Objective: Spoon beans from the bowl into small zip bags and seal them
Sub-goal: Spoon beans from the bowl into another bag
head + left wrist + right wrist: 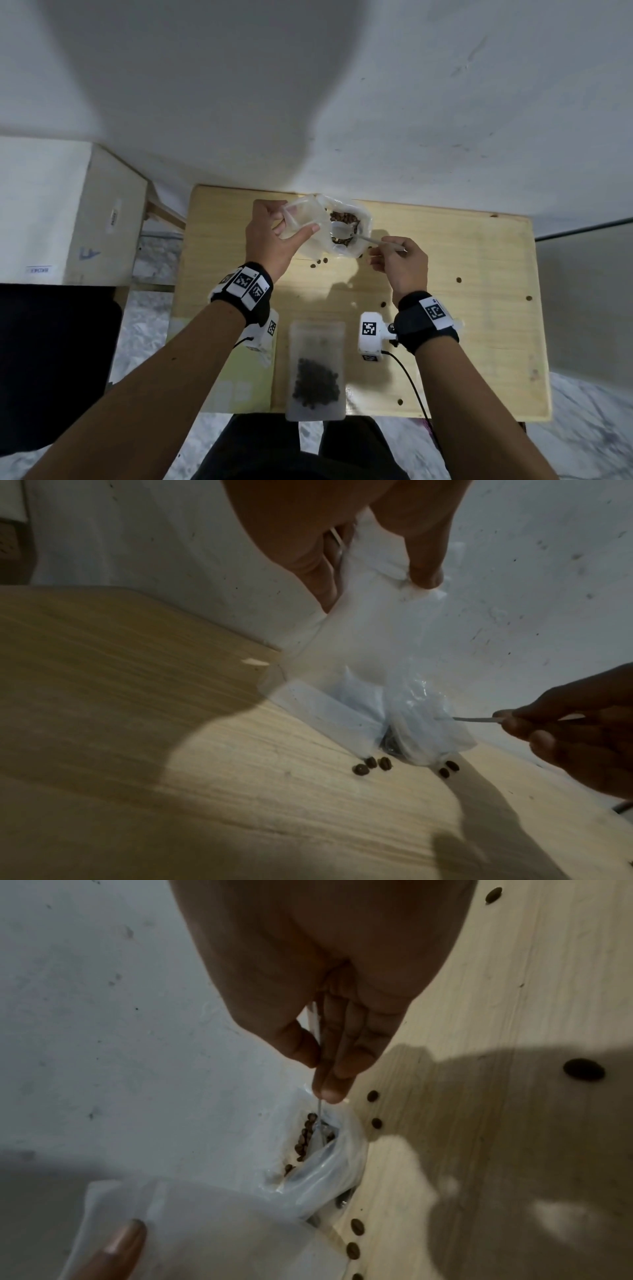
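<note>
A bowl [363, 219] lined with clear plastic holds brown beans [344, 217] at the table's far edge. My right hand [400, 262] pinches the handle of a white plastic spoon [342, 230], whose scoop sits in the beans [304, 1137]. My left hand [274, 236] holds an empty frosted zip bag [301, 219] up beside the bowl, thumb and fingers pinching its mouth [404, 588]. In the right wrist view the spoon handle [316, 1031] runs between my thumb and fingers. A filled zip bag [317, 370] lies flat near the front edge.
Loose beans [371, 765] lie scattered on the wooden table [479, 308] in front of the bowl and to the right [459, 280]. A white wall stands right behind the table. A pale cabinet [68, 212] stands at the left.
</note>
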`<state>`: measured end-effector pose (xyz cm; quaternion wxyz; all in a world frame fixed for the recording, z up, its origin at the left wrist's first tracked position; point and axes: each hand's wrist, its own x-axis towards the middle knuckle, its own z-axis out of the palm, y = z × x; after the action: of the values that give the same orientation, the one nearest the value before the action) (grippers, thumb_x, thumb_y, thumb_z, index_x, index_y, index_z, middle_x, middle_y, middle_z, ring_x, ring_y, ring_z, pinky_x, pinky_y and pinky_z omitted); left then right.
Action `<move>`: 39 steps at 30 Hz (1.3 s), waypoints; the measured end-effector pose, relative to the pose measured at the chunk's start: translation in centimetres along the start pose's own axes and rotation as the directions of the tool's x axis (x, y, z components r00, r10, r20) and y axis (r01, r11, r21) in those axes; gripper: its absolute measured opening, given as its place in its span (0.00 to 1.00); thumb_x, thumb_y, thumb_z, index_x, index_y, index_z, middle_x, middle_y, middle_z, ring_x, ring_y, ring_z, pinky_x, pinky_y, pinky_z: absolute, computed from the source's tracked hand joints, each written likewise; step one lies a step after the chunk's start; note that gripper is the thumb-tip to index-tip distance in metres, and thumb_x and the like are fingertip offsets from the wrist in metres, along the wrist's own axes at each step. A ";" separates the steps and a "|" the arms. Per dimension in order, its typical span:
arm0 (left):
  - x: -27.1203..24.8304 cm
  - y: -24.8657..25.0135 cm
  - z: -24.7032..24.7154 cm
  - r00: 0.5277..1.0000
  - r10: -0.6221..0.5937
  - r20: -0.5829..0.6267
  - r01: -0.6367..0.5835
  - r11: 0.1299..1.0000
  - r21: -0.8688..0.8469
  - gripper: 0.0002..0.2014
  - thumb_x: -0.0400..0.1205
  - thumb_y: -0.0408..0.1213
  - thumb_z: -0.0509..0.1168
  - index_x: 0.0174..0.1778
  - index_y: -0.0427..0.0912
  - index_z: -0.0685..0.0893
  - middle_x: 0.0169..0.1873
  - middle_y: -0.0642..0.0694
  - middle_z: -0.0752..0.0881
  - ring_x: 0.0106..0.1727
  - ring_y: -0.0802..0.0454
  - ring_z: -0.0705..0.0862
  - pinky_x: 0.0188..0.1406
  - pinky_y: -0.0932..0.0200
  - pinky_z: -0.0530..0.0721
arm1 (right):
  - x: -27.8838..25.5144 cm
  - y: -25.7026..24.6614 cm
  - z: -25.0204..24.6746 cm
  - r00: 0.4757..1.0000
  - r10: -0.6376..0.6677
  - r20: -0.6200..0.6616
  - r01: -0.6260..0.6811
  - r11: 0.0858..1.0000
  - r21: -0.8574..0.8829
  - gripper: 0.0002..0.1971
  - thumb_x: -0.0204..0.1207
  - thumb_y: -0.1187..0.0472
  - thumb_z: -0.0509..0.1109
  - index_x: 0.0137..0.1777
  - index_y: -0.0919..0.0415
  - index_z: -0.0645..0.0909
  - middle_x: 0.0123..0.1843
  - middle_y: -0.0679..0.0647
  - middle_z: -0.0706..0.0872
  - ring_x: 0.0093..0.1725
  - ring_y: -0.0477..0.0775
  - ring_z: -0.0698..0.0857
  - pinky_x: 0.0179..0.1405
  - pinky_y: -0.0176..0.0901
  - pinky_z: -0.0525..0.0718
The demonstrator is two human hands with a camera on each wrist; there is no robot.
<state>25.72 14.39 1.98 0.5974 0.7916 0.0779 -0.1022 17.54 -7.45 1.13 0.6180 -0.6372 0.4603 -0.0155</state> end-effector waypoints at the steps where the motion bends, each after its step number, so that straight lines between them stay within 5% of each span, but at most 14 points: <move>1: 0.0 0.0 0.0 1.000 0.001 0.006 -0.001 1.000 -0.002 0.30 0.70 0.41 0.88 0.57 0.42 0.74 0.51 0.55 0.80 0.55 0.65 0.84 0.53 0.80 0.82 | 0.1 0.3 0.0 1.000 -0.014 -0.001 0.014 1.000 0.016 0.04 0.82 0.68 0.69 0.53 0.65 0.85 0.40 0.64 0.94 0.35 0.62 0.91 0.43 0.54 0.92; 8: 0.0 -0.2 0.0 1.000 0.009 0.017 -0.009 1.000 0.013 0.30 0.70 0.43 0.88 0.58 0.43 0.75 0.49 0.59 0.79 0.50 0.73 0.83 0.52 0.79 0.82 | 0.4 1.3 0.1 0.990 -0.137 -0.045 0.136 0.990 -0.031 0.05 0.83 0.68 0.68 0.53 0.63 0.86 0.36 0.63 0.93 0.34 0.63 0.92 0.41 0.55 0.93; 12: -0.1 -0.1 0.0 1.000 0.010 0.023 -0.010 1.000 -0.011 0.31 0.69 0.43 0.88 0.59 0.44 0.76 0.51 0.56 0.82 0.61 0.64 0.86 0.57 0.74 0.85 | 0.8 1.5 0.3 0.991 -0.134 -0.025 0.133 0.990 -0.047 0.04 0.83 0.68 0.69 0.51 0.65 0.86 0.37 0.65 0.92 0.35 0.62 0.92 0.45 0.61 0.94; 21: 0.3 -0.2 0.4 1.000 0.026 0.017 -0.026 0.999 -0.020 0.33 0.69 0.41 0.89 0.61 0.40 0.77 0.53 0.51 0.82 0.59 0.58 0.85 0.54 0.76 0.83 | 2.0 1.1 1.5 0.981 -0.166 -0.096 0.153 0.980 -0.126 0.05 0.83 0.67 0.67 0.52 0.64 0.84 0.34 0.57 0.93 0.33 0.56 0.94 0.46 0.59 0.94; 29: 0.9 -0.5 0.9 0.999 0.005 0.036 -0.005 1.000 -0.005 0.32 0.69 0.39 0.88 0.59 0.38 0.76 0.48 0.56 0.81 0.50 0.73 0.84 0.54 0.76 0.83 | 3.2 1.2 3.5 0.933 -0.269 -0.240 0.243 0.961 -0.133 0.04 0.84 0.62 0.66 0.51 0.54 0.82 0.34 0.51 0.93 0.35 0.49 0.94 0.48 0.60 0.94; 31: 1.0 -0.4 1.2 0.999 0.010 0.038 -0.010 1.000 -0.001 0.32 0.69 0.40 0.88 0.59 0.37 0.75 0.50 0.56 0.82 0.54 0.74 0.85 0.55 0.75 0.84 | 3.4 1.6 3.5 0.925 -0.291 -0.243 0.269 0.955 -0.123 0.04 0.85 0.62 0.65 0.53 0.54 0.81 0.36 0.51 0.93 0.37 0.50 0.94 0.49 0.59 0.94; 36: 1.3 0.2 1.4 0.999 0.021 0.040 -0.021 1.000 0.006 0.31 0.69 0.42 0.88 0.58 0.44 0.75 0.53 0.52 0.83 0.63 0.62 0.87 0.60 0.72 0.85 | 3.6 2.1 3.1 0.946 -0.235 -0.224 0.237 0.971 -0.018 0.07 0.87 0.67 0.65 0.57 0.59 0.84 0.40 0.58 0.93 0.38 0.52 0.93 0.48 0.48 0.94; 39: 1.4 0.1 1.3 0.999 0.018 0.032 -0.018 1.000 0.002 0.31 0.69 0.42 0.88 0.58 0.42 0.75 0.51 0.54 0.82 0.58 0.61 0.86 0.58 0.75 0.84 | 3.9 1.8 2.5 0.980 -0.144 -0.140 0.158 0.983 0.092 0.08 0.87 0.70 0.65 0.55 0.58 0.84 0.40 0.61 0.92 0.39 0.55 0.92 0.49 0.46 0.92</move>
<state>27.04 13.12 1.37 0.5984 0.7913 0.0610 -0.1095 20.25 -7.58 -3.06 0.6148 -0.6354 0.4493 -0.1283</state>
